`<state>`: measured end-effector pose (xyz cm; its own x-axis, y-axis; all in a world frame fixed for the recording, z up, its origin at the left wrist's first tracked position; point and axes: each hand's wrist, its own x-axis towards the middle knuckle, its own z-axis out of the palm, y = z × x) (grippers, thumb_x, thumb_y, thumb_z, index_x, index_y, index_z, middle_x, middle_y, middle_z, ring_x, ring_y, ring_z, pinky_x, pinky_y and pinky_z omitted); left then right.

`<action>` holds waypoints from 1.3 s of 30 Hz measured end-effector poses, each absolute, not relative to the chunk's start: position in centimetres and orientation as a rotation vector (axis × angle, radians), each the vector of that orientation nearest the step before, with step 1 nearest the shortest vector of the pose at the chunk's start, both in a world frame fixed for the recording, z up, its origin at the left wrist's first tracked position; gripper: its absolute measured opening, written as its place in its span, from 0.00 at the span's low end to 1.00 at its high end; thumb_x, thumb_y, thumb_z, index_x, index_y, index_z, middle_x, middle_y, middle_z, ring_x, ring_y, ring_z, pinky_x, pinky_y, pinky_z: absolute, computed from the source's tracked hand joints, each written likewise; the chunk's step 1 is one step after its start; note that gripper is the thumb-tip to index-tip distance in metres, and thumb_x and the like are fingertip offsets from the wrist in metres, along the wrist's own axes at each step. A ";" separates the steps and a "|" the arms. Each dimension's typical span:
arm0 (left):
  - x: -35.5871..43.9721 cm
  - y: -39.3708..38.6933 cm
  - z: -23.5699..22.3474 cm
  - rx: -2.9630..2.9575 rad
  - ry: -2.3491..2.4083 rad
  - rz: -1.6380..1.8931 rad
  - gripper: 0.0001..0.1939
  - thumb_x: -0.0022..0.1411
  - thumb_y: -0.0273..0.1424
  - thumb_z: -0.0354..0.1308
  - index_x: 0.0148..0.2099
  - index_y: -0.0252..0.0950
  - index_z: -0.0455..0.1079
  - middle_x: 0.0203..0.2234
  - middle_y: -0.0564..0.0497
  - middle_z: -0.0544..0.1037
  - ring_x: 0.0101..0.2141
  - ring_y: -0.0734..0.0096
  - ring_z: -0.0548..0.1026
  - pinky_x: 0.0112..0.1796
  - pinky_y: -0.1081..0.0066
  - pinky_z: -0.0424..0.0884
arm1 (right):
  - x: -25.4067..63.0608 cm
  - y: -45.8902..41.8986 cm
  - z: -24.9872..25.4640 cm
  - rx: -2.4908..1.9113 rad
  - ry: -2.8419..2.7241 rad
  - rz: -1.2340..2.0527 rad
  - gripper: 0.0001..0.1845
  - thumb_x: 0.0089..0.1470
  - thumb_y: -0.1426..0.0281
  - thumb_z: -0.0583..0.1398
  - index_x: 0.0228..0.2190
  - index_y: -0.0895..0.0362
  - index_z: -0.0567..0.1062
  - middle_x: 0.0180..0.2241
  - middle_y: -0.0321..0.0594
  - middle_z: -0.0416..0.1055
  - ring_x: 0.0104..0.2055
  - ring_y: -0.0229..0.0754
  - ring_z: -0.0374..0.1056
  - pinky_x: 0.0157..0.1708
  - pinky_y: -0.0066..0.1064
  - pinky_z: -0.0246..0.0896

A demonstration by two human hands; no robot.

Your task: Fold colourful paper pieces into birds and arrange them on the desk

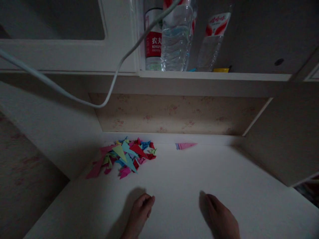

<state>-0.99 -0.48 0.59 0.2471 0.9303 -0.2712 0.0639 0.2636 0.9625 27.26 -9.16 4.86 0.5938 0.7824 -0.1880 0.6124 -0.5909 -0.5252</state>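
Note:
My left hand (141,212) rests low over the white tabletop (174,189), its fingers curled in and no object showing in them. Further right, my right hand (221,217) is also closed, thumb and fingers together, with nothing visible sticking out. Nearest to the left hand, behind it, lies a pile of folded coloured paper pieces (128,159) in red, pink, blue, green and yellow. A single pink folded paper piece (185,145) with a purplish end lies apart by the back edge. Neither hand touches any paper.
Above the table, a shelf (211,76) holds several plastic bottles, among them a clear water bottle (176,39) and one with a red label (154,43). A white cable (99,106) hangs in front. Side panels (279,139) border the desk.

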 end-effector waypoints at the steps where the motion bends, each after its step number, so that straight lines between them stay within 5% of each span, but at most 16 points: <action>1: -1.3 -0.7 0.5 1.103 1.155 0.814 0.22 0.52 0.50 0.58 0.24 0.37 0.59 0.13 0.61 0.55 0.16 0.81 0.51 0.18 0.78 0.44 | 27.2 -9.1 4.9 -2.437 -1.116 0.576 0.27 0.55 0.44 0.44 0.37 0.44 0.75 0.32 0.37 0.76 0.35 0.48 0.71 0.31 0.33 0.57; 15: -1.1 -1.5 1.1 1.267 1.146 0.861 0.18 0.56 0.44 0.55 0.25 0.36 0.59 0.17 0.60 0.55 0.20 0.79 0.53 0.21 0.76 0.49 | 27.5 -9.9 3.0 -2.458 -1.239 0.496 0.28 0.54 0.45 0.45 0.43 0.46 0.73 0.44 0.38 0.74 0.44 0.51 0.70 0.37 0.35 0.60; 39: -1.1 -1.6 1.3 1.283 1.152 0.916 0.17 0.56 0.44 0.55 0.25 0.36 0.59 0.15 0.60 0.55 0.19 0.78 0.54 0.21 0.75 0.50 | 27.7 -10.3 2.8 -2.452 -1.279 0.505 0.27 0.55 0.47 0.45 0.43 0.48 0.72 0.44 0.39 0.75 0.45 0.48 0.70 0.37 0.32 0.60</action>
<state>-1.11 -1.57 1.28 0.2206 0.9674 -0.1245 0.0967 0.1053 0.9897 27.72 -10.31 2.78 0.5344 0.8305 -0.1572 0.7139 -0.5430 -0.4420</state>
